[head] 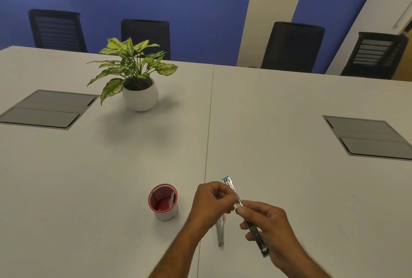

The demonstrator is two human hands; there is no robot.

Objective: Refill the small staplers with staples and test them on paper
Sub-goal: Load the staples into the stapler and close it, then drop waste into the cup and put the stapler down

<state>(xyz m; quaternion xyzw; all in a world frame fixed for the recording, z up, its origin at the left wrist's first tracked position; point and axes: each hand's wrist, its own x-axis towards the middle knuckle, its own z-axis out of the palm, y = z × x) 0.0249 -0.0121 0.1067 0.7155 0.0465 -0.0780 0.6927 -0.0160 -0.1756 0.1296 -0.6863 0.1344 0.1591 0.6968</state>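
Right hand (270, 228) clamps the opened blue stapler (245, 215) by its lower half, held above the desk (289, 166) at about five o'clock in view, its long axis tilted so the open channel faces up — that looks like a steadying grip for loading. Left hand (213, 202) has its fingertips pinched together right at the middle of the channel; whether a staple strip sits between them is too small to tell. A second stapler (220, 231), red-tipped, lies flat on the desk just beneath the hands, waiting. At nine o'clock from the hands stands a red-rimmed cup (163, 203), close enough to reach.
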